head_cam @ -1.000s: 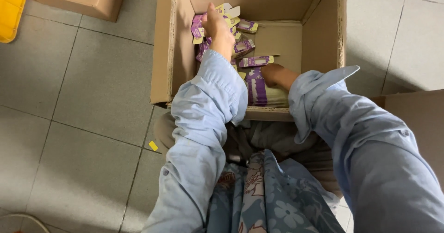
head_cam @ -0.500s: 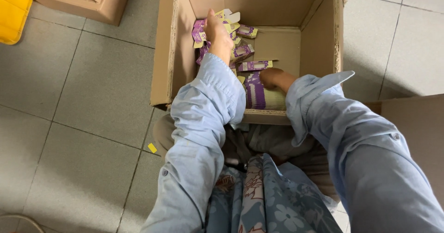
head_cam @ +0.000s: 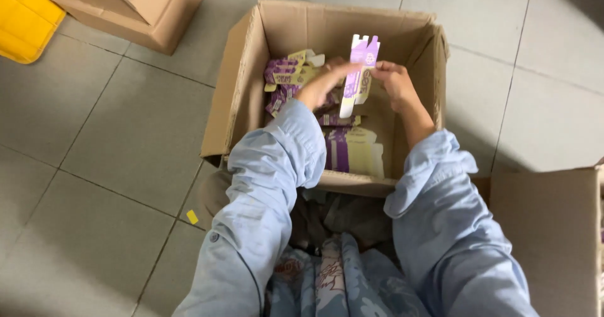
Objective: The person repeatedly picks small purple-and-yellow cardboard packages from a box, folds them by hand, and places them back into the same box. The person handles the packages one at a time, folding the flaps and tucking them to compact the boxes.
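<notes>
Both hands lift one flat carton from the box.
Right hand point(head_cam: 391, 81) pinches carton point(head_cam: 357, 78); left hand point(head_cam: 322, 84) touches it, grip unclear, over box point(head_cam: 234, 96), frame centre; next, likely unfolding.

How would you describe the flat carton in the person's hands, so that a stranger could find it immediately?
Find the open cardboard box on the grey tiled floor, directly in front of the person. Above its middle, the left hand and right hand hold one flat purple and cream carton. Unlike the similar cartons lying inside the box, it stands upright, lifted above them.
</notes>
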